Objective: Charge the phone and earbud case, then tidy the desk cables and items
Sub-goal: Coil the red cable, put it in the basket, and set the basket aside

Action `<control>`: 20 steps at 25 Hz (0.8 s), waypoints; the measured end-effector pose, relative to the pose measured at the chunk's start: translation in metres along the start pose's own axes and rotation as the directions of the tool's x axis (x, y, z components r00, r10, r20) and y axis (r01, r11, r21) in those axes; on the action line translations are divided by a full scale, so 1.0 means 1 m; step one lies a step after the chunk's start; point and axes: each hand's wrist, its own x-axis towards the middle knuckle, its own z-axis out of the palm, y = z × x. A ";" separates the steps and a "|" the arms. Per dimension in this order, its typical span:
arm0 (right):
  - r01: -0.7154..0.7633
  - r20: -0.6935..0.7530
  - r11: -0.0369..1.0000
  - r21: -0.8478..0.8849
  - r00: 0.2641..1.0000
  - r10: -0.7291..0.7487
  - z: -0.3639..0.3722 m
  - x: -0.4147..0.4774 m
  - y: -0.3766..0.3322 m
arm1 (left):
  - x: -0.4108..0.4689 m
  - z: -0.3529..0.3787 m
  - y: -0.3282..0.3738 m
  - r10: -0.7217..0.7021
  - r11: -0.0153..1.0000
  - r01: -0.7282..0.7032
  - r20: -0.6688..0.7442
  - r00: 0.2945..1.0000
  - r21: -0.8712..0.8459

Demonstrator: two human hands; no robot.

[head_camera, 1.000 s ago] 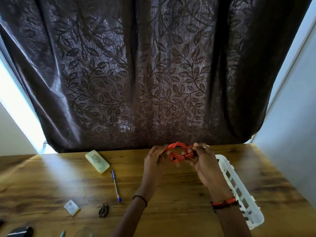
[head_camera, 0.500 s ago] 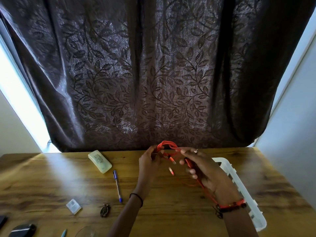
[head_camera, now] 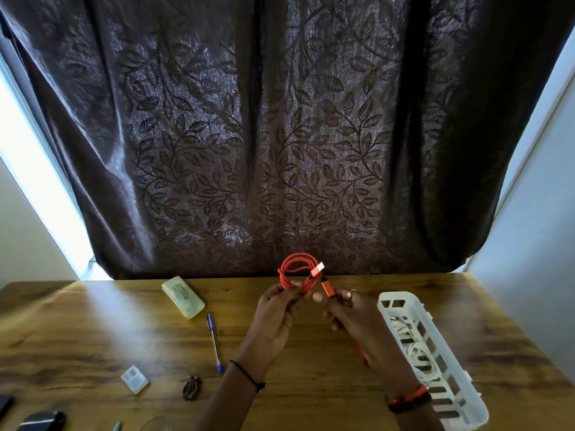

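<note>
The bottom of the orange cable's (head_camera: 294, 269) loops is being pinched by the curled fingers (head_camera: 287, 290) of the left hand (head_camera: 273, 321). One orange connector (head_camera: 327, 287) is being gripped by the fingers (head_camera: 319, 296) of the right hand (head_camera: 357, 318), so both sets of fingers are being clamped on the same cable.

Half a second ago the loops were hanging slack and a long strand was trailing along the right hand. Now they are being gathered into a rounder, tighter coil, raised in front of the curtain just above the desk's (head_camera: 93, 321) far edge. A short orange tail is being carried under the right palm toward the wrist. The winding is judged to be nearly done, with only that tail left to be taken up before the cable is stowed.

Both hands are being held clear of the desk, close together, thumbs turned inward, with the forearms coming up from the bottom edge. The white basket (head_camera: 384, 301), already holding a white cable (head_camera: 413, 346), is lying just beside the right forearm. The pen (head_camera: 214, 337) and the pale green case (head_camera: 183, 296) are lying untouched to the left.
</note>
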 end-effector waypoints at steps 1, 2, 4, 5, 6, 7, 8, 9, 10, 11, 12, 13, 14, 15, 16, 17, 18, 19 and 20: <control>0.018 -0.022 0.999 -0.029 1.000 -0.019 0.003 0.001 0.002 | -0.002 0.001 -0.003 -0.024 1.000 0.024 0.014 1.000 -0.016; 0.034 -0.041 0.998 -0.047 0.999 -0.036 0.006 0.002 0.004 | -0.004 0.001 -0.005 -0.049 0.998 0.051 0.039 0.998 -0.037; 0.048 -0.071 0.999 -0.016 0.996 -0.049 0.006 0.005 0.005 | -0.007 0.001 -0.007 -0.089 0.992 0.097 0.093 0.992 -0.080; 0.059 -0.073 0.998 0.028 0.996 -0.057 0.003 0.006 0.004 | -0.008 0.000 -0.007 -0.101 0.990 0.111 0.115 0.988 -0.086; 0.076 -0.067 0.994 0.084 0.995 -0.070 -0.002 0.008 0.003 | -0.008 -0.002 -0.005 -0.107 0.991 0.117 0.133 0.985 -0.068; 0.100 -0.055 0.984 0.147 0.994 -0.093 -0.008 0.011 0.004 | -0.009 -0.004 -0.002 -0.113 0.993 0.118 0.151 0.982 -0.021; 0.115 -0.036 0.972 0.202 0.993 -0.110 -0.014 0.015 0.005 | -0.010 -0.007 0.001 -0.125 0.992 0.119 0.172 0.977 0.048; 0.111 -0.001 0.966 0.234 0.993 -0.114 -0.019 0.018 0.006 | -0.012 -0.010 0.004 -0.143 0.985 0.120 0.197 0.970 0.124; 0.088 0.047 0.964 0.249 0.994 -0.103 -0.023 0.020 0.007 | -0.013 -0.012 0.005 -0.164 0.973 0.120 0.226 0.960 0.196; 0.057 0.102 0.964 0.261 0.991 -0.086 -0.025 0.023 0.009 | -0.015 -0.013 0.005 -0.187 0.959 0.120 0.254 0.949 0.257; 0.031 0.149 0.960 0.277 0.986 -0.075 -0.025 0.024 0.008 | -0.016 -0.013 0.004 -0.207 0.943 0.115 0.282 0.937 0.313; 0.014 0.184 0.953 0.302 0.980 -0.073 -0.025 0.025 0.006 | -0.018 -0.011 0.004 -0.224 0.925 0.102 0.307 0.925 0.365; 0.005 0.210 0.944 0.330 0.975 -0.078 -0.025 0.026 0.004 | -0.018 -0.010 0.004 -0.234 0.905 0.081 0.331 0.914 0.417; 0.004 0.230 0.941 0.337 0.969 -0.087 -0.025 0.028 0.000 | -0.019 -0.008 0.006 -0.240 0.885 0.054 0.354 0.904 0.462; 0.016 0.252 0.950 0.312 0.963 -0.100 -0.027 0.030 -0.004 | -0.018 -0.006 0.010 -0.237 0.867 0.022 0.372 0.898 0.498; 0.043 0.281 0.965 0.259 0.952 -0.118 -0.031 0.031 -0.008 | -0.016 -0.004 0.015 -0.222 0.854 -0.011 0.384 0.896 0.520; 0.071 0.314 0.978 0.194 0.940 -0.130 -0.033 0.033 -0.013 | -0.012 -0.002 0.020 -0.199 0.844 -0.045 0.389 0.899 0.535; 0.097 0.352 0.985 0.142 0.925 -0.141 -0.036 0.035 -0.015 | -0.009 0.001 0.026 -0.171 0.821 -0.091 0.395 0.903 0.563; 0.108 0.376 0.988 0.110 0.916 -0.142 -0.038 0.037 -0.019 | -0.007 0.003 0.031 -0.138 0.774 -0.160 0.411 0.901 0.612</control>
